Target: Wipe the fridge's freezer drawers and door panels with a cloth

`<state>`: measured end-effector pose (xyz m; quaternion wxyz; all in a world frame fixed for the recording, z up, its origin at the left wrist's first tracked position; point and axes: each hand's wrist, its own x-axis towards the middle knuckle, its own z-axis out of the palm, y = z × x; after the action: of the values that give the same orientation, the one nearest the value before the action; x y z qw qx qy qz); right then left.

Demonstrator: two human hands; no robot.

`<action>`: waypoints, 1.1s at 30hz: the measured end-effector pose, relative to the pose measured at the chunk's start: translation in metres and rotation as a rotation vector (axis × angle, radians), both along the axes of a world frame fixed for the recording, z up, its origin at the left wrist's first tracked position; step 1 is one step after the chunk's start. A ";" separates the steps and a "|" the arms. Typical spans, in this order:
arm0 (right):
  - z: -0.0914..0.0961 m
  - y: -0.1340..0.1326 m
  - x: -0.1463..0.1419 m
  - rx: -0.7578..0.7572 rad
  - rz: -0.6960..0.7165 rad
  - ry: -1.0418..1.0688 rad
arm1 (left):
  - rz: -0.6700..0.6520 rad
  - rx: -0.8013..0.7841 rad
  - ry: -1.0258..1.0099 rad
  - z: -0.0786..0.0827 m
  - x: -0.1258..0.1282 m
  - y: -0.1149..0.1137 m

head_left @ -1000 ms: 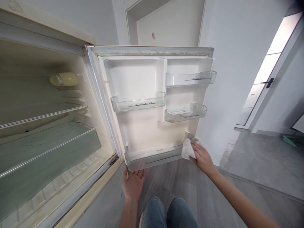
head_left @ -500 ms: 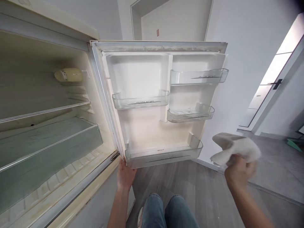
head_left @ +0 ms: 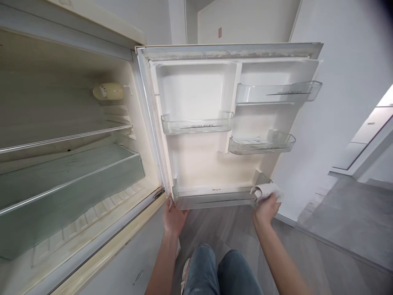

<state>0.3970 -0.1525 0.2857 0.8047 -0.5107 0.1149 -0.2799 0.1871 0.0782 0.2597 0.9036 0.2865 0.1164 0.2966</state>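
Observation:
A fridge stands open before me, its door [head_left: 199, 164] swung out to the right. My right hand [head_left: 265, 208] grips a white cloth [head_left: 266, 191] and presses it on the right end of the door's bottom clear bin [head_left: 215, 200]. My left hand [head_left: 173, 217] reaches up under the bin's left corner and holds the door's lower edge; its fingers are partly hidden behind the bin. Three more clear door bins [head_left: 196, 123] sit higher up, and all look bare.
The fridge cavity [head_left: 61, 155] at left has a glass shelf and a drawer. A yellowed thermostat knob housing [head_left: 108, 91] sits on its inner wall. My knees in jeans [head_left: 221, 270] are below, over a grey wood floor. A white wall stands just right of the door.
My right hand swung the cloth back from out at the right and set it on the right end of the bottom bin. The view shifted left. My left hand stayed under the door.

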 end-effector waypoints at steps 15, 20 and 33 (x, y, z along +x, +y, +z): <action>-0.013 0.065 -0.052 0.262 0.777 -0.062 | -0.077 -0.278 -0.138 -0.002 0.008 -0.004; -0.005 0.094 -0.081 0.185 0.934 -0.093 | -0.067 -0.310 -0.183 -0.005 0.013 -0.005; -0.024 0.141 -0.130 -0.019 1.243 -0.253 | -0.129 -0.265 -0.178 -0.017 0.018 0.008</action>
<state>0.2674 -0.0112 0.2620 0.8197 -0.4524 -0.3014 0.1803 0.2049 0.0859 0.2429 0.9572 0.1445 0.0553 0.2445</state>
